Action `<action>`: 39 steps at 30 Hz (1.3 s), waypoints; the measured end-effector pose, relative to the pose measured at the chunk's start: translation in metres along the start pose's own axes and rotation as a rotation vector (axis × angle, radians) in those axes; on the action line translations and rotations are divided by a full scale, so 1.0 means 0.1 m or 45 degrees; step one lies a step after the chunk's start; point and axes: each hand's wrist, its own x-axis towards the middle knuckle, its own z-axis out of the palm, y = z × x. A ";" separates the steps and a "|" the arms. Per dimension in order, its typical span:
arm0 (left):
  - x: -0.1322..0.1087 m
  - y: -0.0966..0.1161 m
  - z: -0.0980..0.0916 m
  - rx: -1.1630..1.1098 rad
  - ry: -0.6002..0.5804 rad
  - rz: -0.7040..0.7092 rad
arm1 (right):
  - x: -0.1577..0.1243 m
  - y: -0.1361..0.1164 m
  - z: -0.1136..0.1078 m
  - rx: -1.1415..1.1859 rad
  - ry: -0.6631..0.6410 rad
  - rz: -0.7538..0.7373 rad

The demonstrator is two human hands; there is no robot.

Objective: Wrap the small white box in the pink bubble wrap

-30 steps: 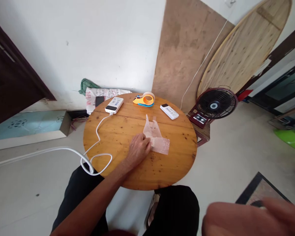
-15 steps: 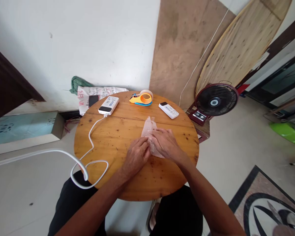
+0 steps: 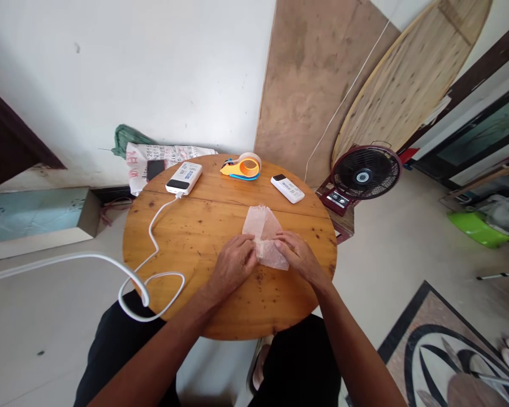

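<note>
A crumpled, see-through piece of bubble wrap (image 3: 262, 222) lies on the round wooden table (image 3: 186, 226) in front of me. My left hand (image 3: 236, 260) has its fingers curled in and pinches the wrap's left edge. On the opposite side, my right hand (image 3: 297, 254) grips the right edge with thumb and fingers. Between the hands the wrap is creased across, its upper part fanning out away from me. What lies under my fingertips is hidden.
Toward the table's far side are a white power bank (image 3: 184, 178) with a white cable (image 3: 152, 232), an orange tape dispenser (image 3: 240, 168) and another white power bank (image 3: 287, 188). A dark red fan (image 3: 363, 177) stands beyond the table's right edge.
My right hand has moved right, off the middle of the bubble wrap to its right edge. The wrap now lies wider and flatter. My left hand has hardly moved.
</note>
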 end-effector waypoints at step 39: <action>0.00 -0.03 0.01 0.094 -0.093 0.109 | 0.05 -0.25 0.49 0.704 0.356 0.344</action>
